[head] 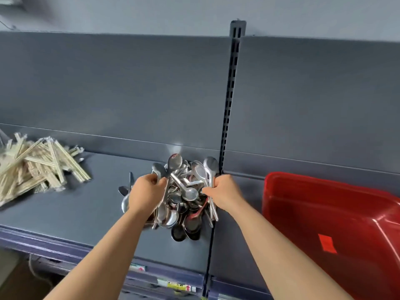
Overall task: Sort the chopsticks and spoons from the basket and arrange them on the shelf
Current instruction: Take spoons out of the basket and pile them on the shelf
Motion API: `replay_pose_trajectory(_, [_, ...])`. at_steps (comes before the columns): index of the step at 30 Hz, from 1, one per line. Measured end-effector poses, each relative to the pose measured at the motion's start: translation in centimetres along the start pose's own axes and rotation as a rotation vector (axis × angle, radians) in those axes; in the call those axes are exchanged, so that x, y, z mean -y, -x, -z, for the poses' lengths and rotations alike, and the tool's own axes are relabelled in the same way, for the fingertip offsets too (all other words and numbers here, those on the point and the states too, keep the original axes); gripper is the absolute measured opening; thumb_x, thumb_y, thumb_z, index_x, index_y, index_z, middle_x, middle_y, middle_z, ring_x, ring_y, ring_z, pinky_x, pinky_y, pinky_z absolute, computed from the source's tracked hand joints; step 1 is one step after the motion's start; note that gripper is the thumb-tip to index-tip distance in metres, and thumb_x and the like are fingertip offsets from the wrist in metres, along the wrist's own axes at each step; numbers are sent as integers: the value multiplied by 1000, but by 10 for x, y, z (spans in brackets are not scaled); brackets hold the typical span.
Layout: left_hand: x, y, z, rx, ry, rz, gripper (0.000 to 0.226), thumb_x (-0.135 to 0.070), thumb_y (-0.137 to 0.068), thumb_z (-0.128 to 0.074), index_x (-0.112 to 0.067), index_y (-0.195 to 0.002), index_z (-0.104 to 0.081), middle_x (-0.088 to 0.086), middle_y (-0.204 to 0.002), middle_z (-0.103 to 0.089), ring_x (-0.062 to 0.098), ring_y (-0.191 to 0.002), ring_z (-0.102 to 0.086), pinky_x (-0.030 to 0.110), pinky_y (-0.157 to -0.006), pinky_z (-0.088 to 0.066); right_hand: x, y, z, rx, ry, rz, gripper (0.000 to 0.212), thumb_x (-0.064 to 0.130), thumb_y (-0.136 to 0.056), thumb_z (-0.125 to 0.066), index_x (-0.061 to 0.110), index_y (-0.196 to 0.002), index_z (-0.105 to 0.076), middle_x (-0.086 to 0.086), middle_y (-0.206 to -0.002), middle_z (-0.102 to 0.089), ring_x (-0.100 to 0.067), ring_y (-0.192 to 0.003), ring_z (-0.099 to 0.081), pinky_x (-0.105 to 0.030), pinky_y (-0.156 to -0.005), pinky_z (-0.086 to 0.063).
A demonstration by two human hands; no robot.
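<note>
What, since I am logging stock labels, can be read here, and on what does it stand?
Nothing is legible.
Orange rectangular sticker on the red plastic basket: no print discernible.
White-and-red paper tag on the front rail of the dark grey metal shelf: too blurred.
Yellow-and-white paper tag lower down: too blurred.

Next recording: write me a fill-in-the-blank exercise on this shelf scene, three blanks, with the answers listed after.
1. The chopsticks lie piled on the shelf to the ____ of the spoons.
2. The basket standing on the other side of the spoons is ____ in colour.
3. The left hand and the right hand each grip ____ at the heap.

Missing words: left; red; spoons.
</note>
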State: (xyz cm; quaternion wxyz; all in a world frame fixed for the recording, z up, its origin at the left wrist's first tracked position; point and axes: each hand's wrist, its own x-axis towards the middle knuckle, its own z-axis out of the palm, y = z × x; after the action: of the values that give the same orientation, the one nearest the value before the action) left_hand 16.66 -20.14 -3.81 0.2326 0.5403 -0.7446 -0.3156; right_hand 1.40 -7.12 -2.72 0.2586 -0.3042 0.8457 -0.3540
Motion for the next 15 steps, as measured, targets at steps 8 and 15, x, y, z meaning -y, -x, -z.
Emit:
replay_pose_trajectory(8, [7, -41, -5, 226, -225, -134, 34, -35, -90, -53, -21, -60, -47, -5, -51, -50, 11, -48, -44, 24, -44, -27, 12, -13, -32, -89, 165, -73, 51, 17, -80, -70, 16, -51, -29, 3, -49, -30, -13, -45, -28, -26, -42, -22])
replay_pose_trajectory(15, [24, -57, -4, 350, -218, -264, 25, -32, -85, -64, -13, -69, -59, -4, -54, -56, 10, -47, -47, 23, -43, -35, 12, -3, -48, -183, 120, -167, 49, 19, -73, -74, 16, -54, -29, 3, -53, -28, -15, -50, -24, -29, -47, -19])
